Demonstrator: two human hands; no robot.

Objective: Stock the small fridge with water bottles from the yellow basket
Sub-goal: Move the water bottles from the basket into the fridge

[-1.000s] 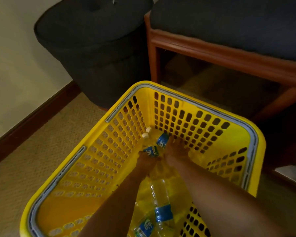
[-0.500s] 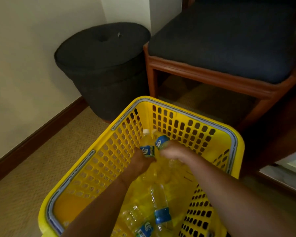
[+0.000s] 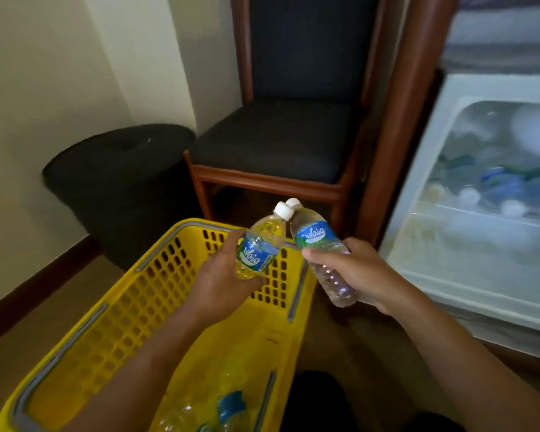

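Our left hand [image 3: 222,279] wraps one water bottle [image 3: 261,244], right hand [image 3: 356,272] another [image 3: 321,254], mid-frame; thin, smooth plastic probably dents, so grip the labelled middles.

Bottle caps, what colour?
White, both caps, clearest in the head view.

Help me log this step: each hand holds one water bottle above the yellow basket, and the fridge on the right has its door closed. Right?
Not quite. In the head view the fridge stands open, with bottles visible on its shelf. The rest holds: the left hand grips one bottle and the right hand another, up by the yellow basket.
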